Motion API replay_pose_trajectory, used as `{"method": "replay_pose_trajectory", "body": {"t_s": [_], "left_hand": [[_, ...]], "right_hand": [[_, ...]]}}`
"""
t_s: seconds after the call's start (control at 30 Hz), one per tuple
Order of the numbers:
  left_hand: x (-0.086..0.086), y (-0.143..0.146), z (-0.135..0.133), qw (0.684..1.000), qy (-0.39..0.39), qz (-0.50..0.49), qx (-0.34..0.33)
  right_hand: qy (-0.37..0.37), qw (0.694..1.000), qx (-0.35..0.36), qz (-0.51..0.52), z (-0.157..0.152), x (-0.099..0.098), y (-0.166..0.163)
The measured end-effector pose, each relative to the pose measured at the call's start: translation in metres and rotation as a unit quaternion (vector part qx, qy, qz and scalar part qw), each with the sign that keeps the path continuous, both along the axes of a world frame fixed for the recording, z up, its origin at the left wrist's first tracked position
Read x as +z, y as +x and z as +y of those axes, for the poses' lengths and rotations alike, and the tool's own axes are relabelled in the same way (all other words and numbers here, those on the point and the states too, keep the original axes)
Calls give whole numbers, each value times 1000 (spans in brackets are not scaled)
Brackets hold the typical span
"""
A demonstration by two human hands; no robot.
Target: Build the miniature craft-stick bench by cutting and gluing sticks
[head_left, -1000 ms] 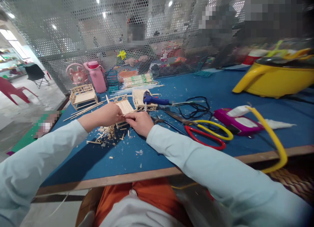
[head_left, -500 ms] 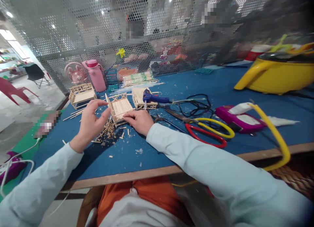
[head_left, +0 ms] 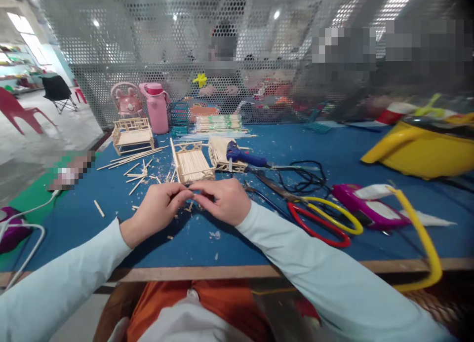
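My left hand [head_left: 157, 211] and my right hand [head_left: 225, 200] meet just in front of a miniature stick-built seat [head_left: 193, 165]. Both have thumb and forefinger pinched, their tips close together. Whatever lies between the fingertips is too small to make out. The seat stands on the table, its slatted base facing up and its left side raised. Right of it sits another small stick piece [head_left: 218, 150], with a blue glue gun [head_left: 248, 157] resting against it. Stick offcuts [head_left: 142, 173] lie scattered left of the seat.
A finished-looking miniature bench [head_left: 134, 137] and a pink bottle [head_left: 157, 110] stand at the back left. Red-and-yellow-handled scissors [head_left: 322, 223], a black cable [head_left: 301, 171], a purple device [head_left: 365, 204] and a yellow pot [head_left: 425, 149] occupy the right. A perforated metal screen [head_left: 266, 75] rises behind.
My left hand has come from the seat's left side to meet my right hand in front. The right fingers have left the seat's front edge. The camera view has shifted.
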State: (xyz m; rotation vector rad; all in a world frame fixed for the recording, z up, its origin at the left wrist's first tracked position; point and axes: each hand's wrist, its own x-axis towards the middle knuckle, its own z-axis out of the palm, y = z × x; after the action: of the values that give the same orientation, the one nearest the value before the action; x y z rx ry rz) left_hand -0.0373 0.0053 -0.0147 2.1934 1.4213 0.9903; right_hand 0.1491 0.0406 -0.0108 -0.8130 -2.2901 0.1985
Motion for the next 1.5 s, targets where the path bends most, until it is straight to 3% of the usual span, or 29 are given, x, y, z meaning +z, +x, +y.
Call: {"method": "replay_pose_trajectory", "body": {"t_s": [0.03, 0.1, 0.17, 0.23, 0.37, 0.47, 0.63, 0.9, 1.17, 1.37, 1.5], "left_hand": [[1, -2, 2, 1000, 7, -22, 17], [6, -6, 11, 991, 43, -105, 69], [13, -9, 26, 968, 86, -206, 113], [18, -10, 41, 955, 102, -254, 113], [14, -10, 53, 956, 110, -258, 90], [2, -13, 45, 981, 114, -153, 38], [-5, -20, 39, 993, 74, -78, -49], [-2, -16, 44, 983, 152, -41, -91], [-2, -16, 40, 985, 141, -46, -86], [-5, -16, 40, 986, 133, -49, -91], [-6, -16, 41, 984, 140, -61, -87]], "right_hand": [[15, 1000, -24, 5, 5, 7, 6], [26, 986, -163, 19, 21, 25, 22], [-2, 945, -317, -86, 42, 39, 37], [-33, 924, -351, -147, 62, 43, 49], [-85, 911, -340, -220, 85, 23, 59], [-81, 910, -334, -233, 89, 10, 61], [-81, 906, -352, -221, 90, 12, 60], [-87, 915, -356, -167, 93, 7, 58], [-71, 933, -352, -19, 89, 12, 67], [-121, 898, -367, 212, 99, 17, 89], [-137, 881, -320, 321, 94, 27, 99]]}}
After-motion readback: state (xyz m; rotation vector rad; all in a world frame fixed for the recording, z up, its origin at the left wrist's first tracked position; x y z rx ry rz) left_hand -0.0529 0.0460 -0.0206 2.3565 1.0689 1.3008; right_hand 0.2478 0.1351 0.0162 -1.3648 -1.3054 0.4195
